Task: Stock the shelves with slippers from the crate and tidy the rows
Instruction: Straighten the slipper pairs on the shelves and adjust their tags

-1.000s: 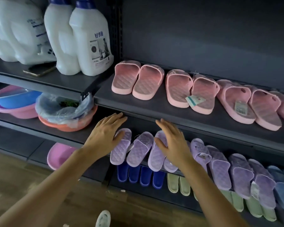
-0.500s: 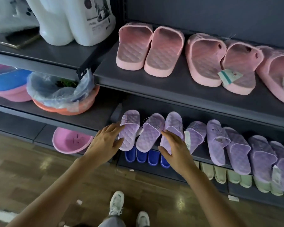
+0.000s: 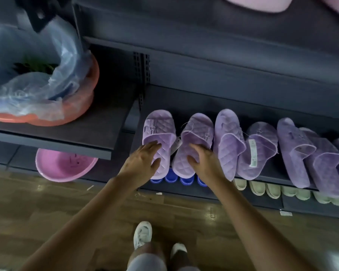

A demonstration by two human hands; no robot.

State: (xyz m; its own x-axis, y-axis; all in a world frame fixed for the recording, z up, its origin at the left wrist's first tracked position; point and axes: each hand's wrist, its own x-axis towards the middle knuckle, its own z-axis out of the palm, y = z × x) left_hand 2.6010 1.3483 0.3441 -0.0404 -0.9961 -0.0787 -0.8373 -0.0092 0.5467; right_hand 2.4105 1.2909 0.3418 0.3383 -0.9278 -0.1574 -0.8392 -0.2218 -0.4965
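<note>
**Both hands on the end pair of purple slippers**

Nearest, two white sneakers (image 3: 142,234) stand on the wooden floor (image 3: 47,208), and both bare forearms reach from there to the middle shelf (image 3: 276,176). On the bottom shelf, just below the hands, sit blue slippers (image 3: 171,178). To their right are pale green slippers (image 3: 259,189), and a pink basin (image 3: 63,167) sits off to the left.

The left hand (image 3: 140,163) lies on the leftmost purple slipper (image 3: 159,132). Its fingers are spread and nearly straight on the quilted footbed and close round nothing. The right hand (image 3: 205,163) rests on the second purple slipper (image 3: 197,133). Its thumb is spread wide on the footbed and its fingers run along the right edge toward the strap. Whether they hook round that edge cannot be told. These two slippers lie side by side, heels toward the person, at the left end of the row of purple slippers (image 3: 294,153).

A white tag with green print (image 3: 252,153) lies on the fourth slipper, its writing too small to read. The raised marks on the straps are unreadable too. Farther back on the left, an orange basin (image 3: 80,114) holds a clear plastic bag (image 3: 27,85). At the top edge of the view, a pink slipper (image 3: 258,4) shows, blurred.
</note>
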